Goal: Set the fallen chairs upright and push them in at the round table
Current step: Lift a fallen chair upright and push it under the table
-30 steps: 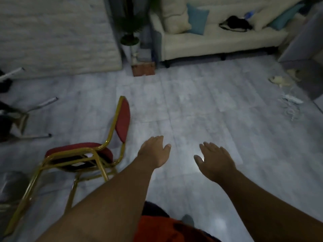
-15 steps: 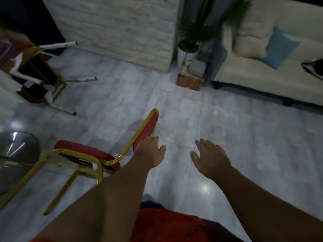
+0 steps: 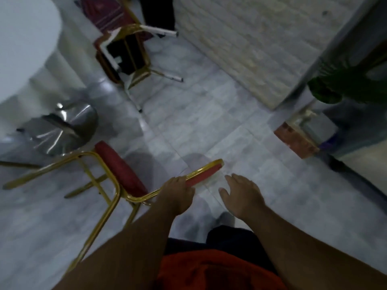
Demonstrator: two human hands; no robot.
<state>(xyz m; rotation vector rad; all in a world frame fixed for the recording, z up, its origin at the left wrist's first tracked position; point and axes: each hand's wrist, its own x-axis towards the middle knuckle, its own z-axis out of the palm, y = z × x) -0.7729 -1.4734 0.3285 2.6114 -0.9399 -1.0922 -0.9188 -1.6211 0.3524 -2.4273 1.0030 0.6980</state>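
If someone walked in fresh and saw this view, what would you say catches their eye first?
Probably the red-cushioned, gold-framed chair lying tipped over on the grey tiled floor at lower left, with the left hand on its backrest and the right hand open beside it. Next, a second toppled chair with white-wrapped legs lies at the top, near the white round table.

2 fallen chairs, a near chair (image 3: 123, 174) and a far chair (image 3: 125, 53), 1 round table (image 3: 23, 45), 2 hands.

Both arms are seen bare, with no sleeves. The left hand (image 3: 178, 195) and right hand (image 3: 240, 195) are bare. An orange-red top (image 3: 215, 268) is worn.
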